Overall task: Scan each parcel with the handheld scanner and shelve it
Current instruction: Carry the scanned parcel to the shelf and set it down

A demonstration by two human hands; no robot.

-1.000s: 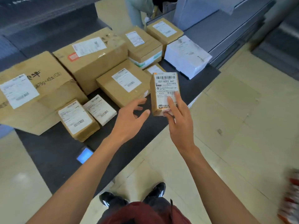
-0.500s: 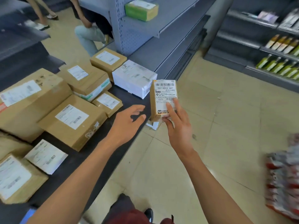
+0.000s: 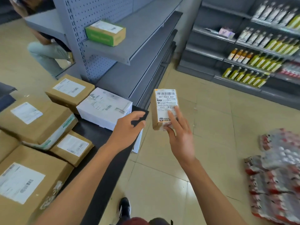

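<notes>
The small parcel [image 3: 164, 109], a stiff carton that looks light enough to pinch by its lower end, stands upright in the air beside the counter [image 3: 103, 168], the right hand [image 3: 180, 135] gripping its bottom, the left hand [image 3: 128, 127] loosely curled, holding nothing.

A small brown parcel [image 3: 164, 109] stands upright, its white barcode label reading 507-K503 447, pinched by the right hand [image 3: 180, 135].

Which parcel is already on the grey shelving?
The green-sided box with a white label, alone on an upper grey shelf. The other parcels sit on the dark counter, and one small one is held.
</notes>
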